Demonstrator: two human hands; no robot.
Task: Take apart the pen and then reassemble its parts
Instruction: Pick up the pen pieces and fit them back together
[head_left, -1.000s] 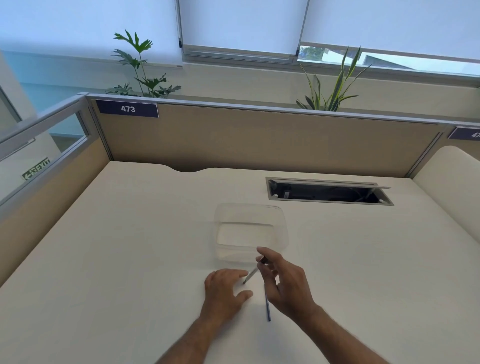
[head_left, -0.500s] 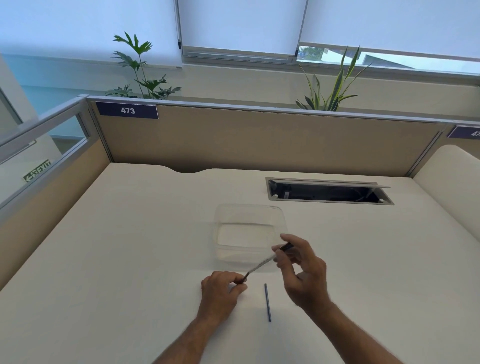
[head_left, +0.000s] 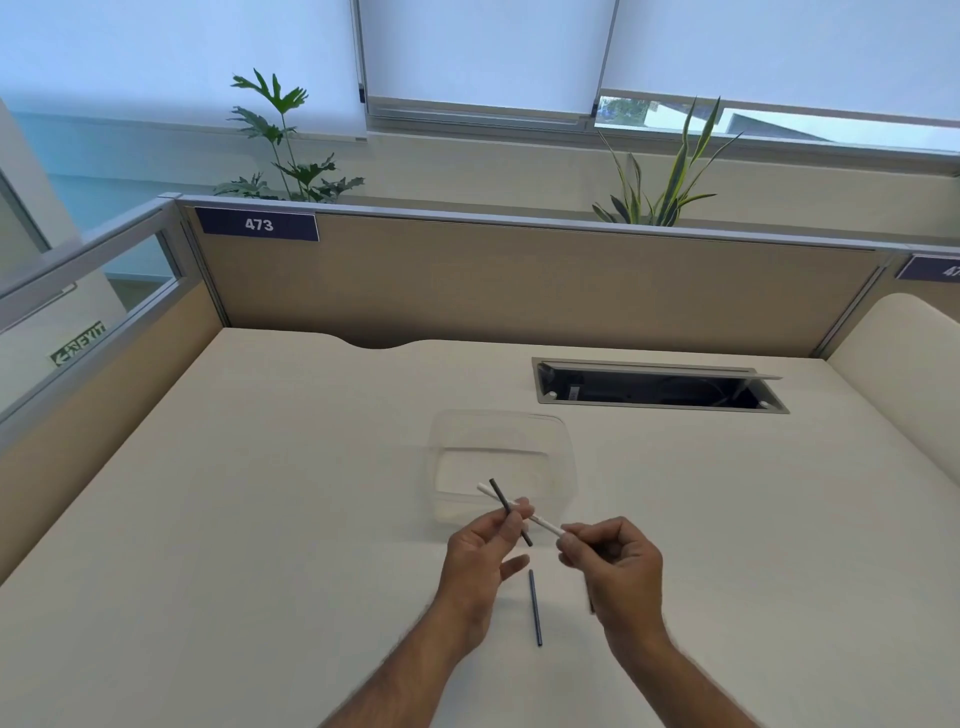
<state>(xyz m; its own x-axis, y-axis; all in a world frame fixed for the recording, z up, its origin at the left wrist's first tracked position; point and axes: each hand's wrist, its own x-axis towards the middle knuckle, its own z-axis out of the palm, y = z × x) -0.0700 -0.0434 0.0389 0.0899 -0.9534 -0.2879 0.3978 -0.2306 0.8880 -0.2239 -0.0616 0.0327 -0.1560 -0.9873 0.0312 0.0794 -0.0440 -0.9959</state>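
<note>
The pen is in pieces. My left hand (head_left: 483, 551) is raised over the desk and pinches a short dark pen piece (head_left: 500, 496) that tilts up to the left. My right hand (head_left: 618, 566) grips the right end of a thin white pen tube (head_left: 543, 521). This tube runs up-left and crosses the dark piece at my left fingertips. A thin dark rod (head_left: 535, 608) lies loose on the desk between my wrists. Whether the left fingers also touch the white tube is unclear.
A clear plastic container (head_left: 569, 467) stands on the cream desk (head_left: 260, 519) just beyond my hands. An open cable hatch (head_left: 660, 389) sits at the back right. Beige partition walls close the desk's back and left sides.
Both hands have lifted off the desk. The single piece stretched between them now shows as a dark piece in my left hand and a white tube in my right. The loose rod stayed put.
</note>
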